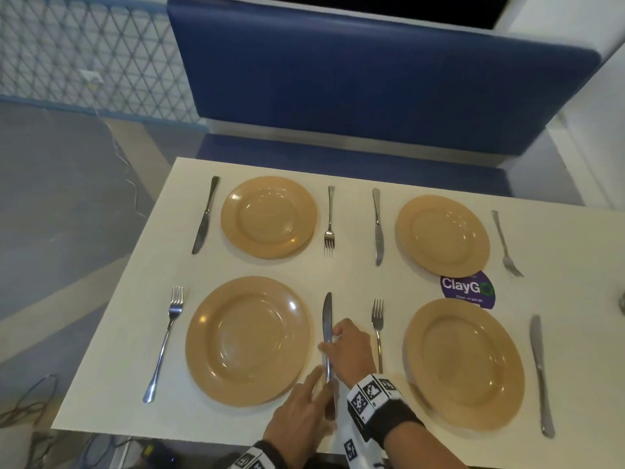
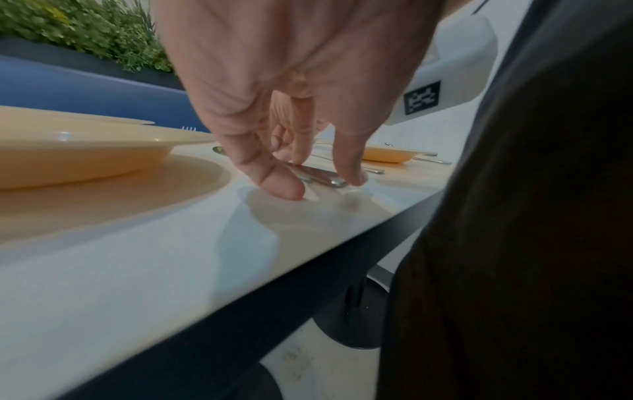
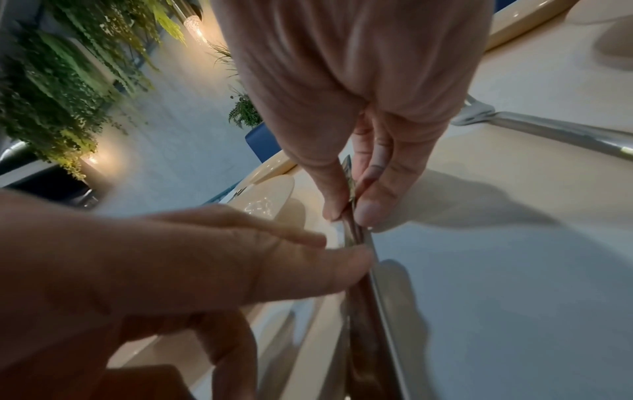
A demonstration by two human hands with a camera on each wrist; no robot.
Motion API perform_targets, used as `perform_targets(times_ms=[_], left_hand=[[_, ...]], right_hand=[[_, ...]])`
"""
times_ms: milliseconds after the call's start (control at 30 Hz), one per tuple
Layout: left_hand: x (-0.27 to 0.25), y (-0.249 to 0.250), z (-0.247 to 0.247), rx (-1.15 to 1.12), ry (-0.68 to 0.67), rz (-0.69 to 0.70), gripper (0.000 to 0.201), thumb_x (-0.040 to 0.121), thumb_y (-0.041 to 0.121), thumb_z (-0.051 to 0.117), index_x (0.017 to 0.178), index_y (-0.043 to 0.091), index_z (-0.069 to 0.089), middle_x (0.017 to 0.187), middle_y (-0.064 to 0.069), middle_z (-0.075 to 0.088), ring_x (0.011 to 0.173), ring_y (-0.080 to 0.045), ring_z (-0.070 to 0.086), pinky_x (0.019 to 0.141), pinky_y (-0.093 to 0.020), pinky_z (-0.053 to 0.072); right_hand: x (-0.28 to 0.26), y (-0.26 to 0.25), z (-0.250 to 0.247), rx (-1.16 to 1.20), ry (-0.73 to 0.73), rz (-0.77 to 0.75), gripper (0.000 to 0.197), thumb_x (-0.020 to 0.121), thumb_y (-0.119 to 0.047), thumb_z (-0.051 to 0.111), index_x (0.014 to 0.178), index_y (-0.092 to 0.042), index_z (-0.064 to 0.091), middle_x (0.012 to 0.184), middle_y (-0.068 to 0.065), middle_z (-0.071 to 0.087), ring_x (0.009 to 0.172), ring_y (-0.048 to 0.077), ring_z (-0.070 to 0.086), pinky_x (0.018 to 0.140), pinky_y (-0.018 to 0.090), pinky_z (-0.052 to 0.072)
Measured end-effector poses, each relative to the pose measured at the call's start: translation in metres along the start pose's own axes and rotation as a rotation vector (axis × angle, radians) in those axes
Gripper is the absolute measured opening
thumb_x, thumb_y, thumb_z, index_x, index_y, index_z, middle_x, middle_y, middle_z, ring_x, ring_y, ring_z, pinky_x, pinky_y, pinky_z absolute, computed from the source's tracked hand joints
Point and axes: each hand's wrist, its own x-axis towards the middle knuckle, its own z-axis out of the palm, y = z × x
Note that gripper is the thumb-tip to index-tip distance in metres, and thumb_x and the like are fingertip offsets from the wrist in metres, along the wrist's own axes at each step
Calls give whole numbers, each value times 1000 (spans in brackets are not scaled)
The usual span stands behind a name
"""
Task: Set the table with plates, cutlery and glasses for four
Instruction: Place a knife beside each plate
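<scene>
Four tan plates lie on the white table [image 1: 355, 282], with cutlery beside each. Between the two near plates [image 1: 247, 341] [image 1: 463, 363] lies a knife [image 1: 327, 319], blade pointing away from me. My right hand [image 1: 333, 340] pinches its middle between thumb and fingers [image 3: 371, 213]. My left hand [image 1: 323, 384] touches the handle end with straight fingers near the table's front edge. In the left wrist view the left hand [image 2: 318, 186] reaches down over the knife handle [image 2: 334, 182], thumb on the tabletop. The right wrist view shows the knife [image 3: 369, 311] running under both hands.
Forks [image 1: 165, 340] [image 1: 378, 330] and a knife [image 1: 541, 374] flank the near plates. More cutlery flanks the far plates [image 1: 269, 217] [image 1: 442, 235]. A purple sticker [image 1: 468, 289] sits between the right plates. A blue bench [image 1: 372, 79] stands behind the table; cables [image 1: 27, 401] trail at left.
</scene>
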Motion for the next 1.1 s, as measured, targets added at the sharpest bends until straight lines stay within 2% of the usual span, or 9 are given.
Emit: perform_targets(times_ms=[67, 200, 300, 400, 533, 767, 900, 1100], left_hand=[[0, -1, -1, 15, -2, 17, 80, 97, 33, 57, 159, 35, 7, 168, 6, -1, 130, -20, 41, 103, -33, 47], [1, -3, 2, 29, -12, 25, 78, 92, 28, 56, 157, 35, 14, 168, 8, 0, 123, -20, 45, 99, -34, 49], [3, -8, 5, 34, -24, 25, 76, 93, 28, 56, 156, 37, 14, 168, 6, 1, 125, -22, 46, 99, -38, 50], [5, -11, 7, 26, -27, 23, 72, 94, 31, 56, 155, 37, 17, 168, 7, 1, 127, -23, 44, 100, -41, 50], [7, -16, 10, 22, -18, 31, 69, 95, 33, 57, 153, 37, 20, 168, 8, 1, 128, -22, 45, 100, -43, 50], [5, -15, 9, 29, -13, 46, 69, 96, 29, 56, 154, 35, 19, 169, 6, 0, 130, -21, 45, 103, -42, 49], [4, -12, 4, 11, -20, 50, 72, 93, 27, 56, 155, 34, 20, 169, 3, 1, 132, -22, 45, 104, -40, 49], [3, -8, 0, 25, -20, 63, 69, 93, 29, 53, 154, 31, 22, 169, 3, 1, 130, -20, 46, 103, -35, 48]], right_hand=[[1, 0, 0, 4, 7, 8, 23, 86, -21, 72, 98, -18, 52, 95, 1, 60, 75, 9, 60, 59, 18, 46], [0, 0, 0, 3, 22, 18, 25, 86, -23, 73, 99, -17, 53, 96, 0, 60, 78, 11, 60, 60, 17, 44], [0, 1, 0, -9, 27, 20, 25, 86, -24, 74, 99, -16, 53, 97, 0, 60, 75, 7, 58, 58, 14, 41], [0, 1, 1, 5, 31, 31, 27, 85, -26, 74, 99, -17, 53, 98, 0, 60, 77, 10, 60, 61, 17, 47], [-1, -2, 1, 3, 30, 34, 28, 85, -26, 74, 100, -18, 53, 100, 0, 59, 76, 7, 58, 57, 14, 42], [-3, -2, -3, 20, 40, 39, 32, 83, -29, 76, 103, -15, 55, 99, 0, 59, 70, 1, 54, 53, 12, 35], [-4, -3, -3, 16, 26, 51, 34, 81, -30, 77, 102, -16, 54, 97, 0, 59, 67, 3, 54, 52, 13, 35], [-4, -4, -3, 2, 6, 61, 38, 80, -33, 77, 105, -16, 53, 104, 2, 58, 69, 3, 53, 53, 13, 35]])
